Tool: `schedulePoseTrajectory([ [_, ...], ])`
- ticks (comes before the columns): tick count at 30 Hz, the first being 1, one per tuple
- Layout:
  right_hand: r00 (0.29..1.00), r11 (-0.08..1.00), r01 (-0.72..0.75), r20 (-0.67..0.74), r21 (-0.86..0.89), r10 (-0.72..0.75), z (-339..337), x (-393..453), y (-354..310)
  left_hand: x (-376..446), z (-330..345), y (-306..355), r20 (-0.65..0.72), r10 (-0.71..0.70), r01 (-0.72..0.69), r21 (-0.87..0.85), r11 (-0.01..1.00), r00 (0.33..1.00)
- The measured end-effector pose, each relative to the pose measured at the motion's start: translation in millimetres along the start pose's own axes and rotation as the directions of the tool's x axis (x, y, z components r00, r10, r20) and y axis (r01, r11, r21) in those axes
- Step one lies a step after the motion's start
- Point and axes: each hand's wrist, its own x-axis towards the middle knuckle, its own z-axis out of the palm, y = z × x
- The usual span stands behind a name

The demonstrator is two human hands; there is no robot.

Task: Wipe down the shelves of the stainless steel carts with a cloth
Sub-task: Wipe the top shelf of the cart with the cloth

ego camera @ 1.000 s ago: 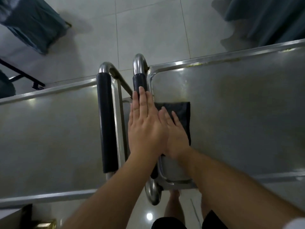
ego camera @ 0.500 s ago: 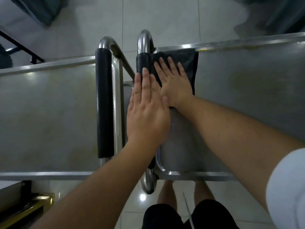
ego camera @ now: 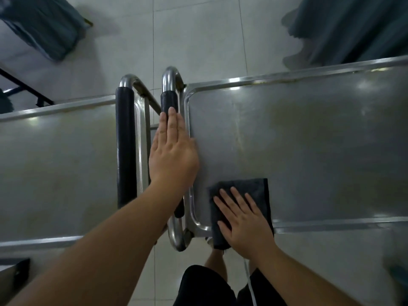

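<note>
My right hand [ego camera: 245,221] lies flat on the dark cloth [ego camera: 254,191], fingers [ego camera: 239,200] straight and slightly spread, pressing it onto the top shelf of the right cart [ego camera: 309,140] at the shelf's lower left corner. The cloth's near edge hangs over the shelf's front rim [ego camera: 331,224], lower centre of frame.

My left hand [ego camera: 173,153] rests flat on the right cart's handle [ego camera: 169,100], fingers straight and together, palm over the black grip, thumb side touching the shelf's left rim.

Left cart's shelf [ego camera: 55,168] fills the left half of frame; its black-sleeved handle [ego camera: 125,146] stands just beside the right cart's handle, the two running parallel.

Pale tiled floor [ego camera: 194,36] across the top. Blue-grey fabric [ego camera: 42,25] in the upper left corner, more of it [ego camera: 353,27] in the upper right. My legs in dark shorts [ego camera: 205,286] at bottom centre
</note>
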Motion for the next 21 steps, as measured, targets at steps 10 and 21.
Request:
schedulePoseTrajectory([
  [10, 0.996, 0.993, -0.011, -0.085, -0.120, 0.001, -64.8, 160.6, 81.2, -2.4, 6.2, 6.4, -0.111, 0.053, -0.040, 0.111, 0.993, 0.992],
  [21, 0.996, 0.995, -0.008, -0.084, -0.101, -0.001, -115.3, 287.6, 100.1, 0.4, 7.5, 5.2, -0.083, 0.070, -0.052, 0.202, 0.978, 0.994],
])
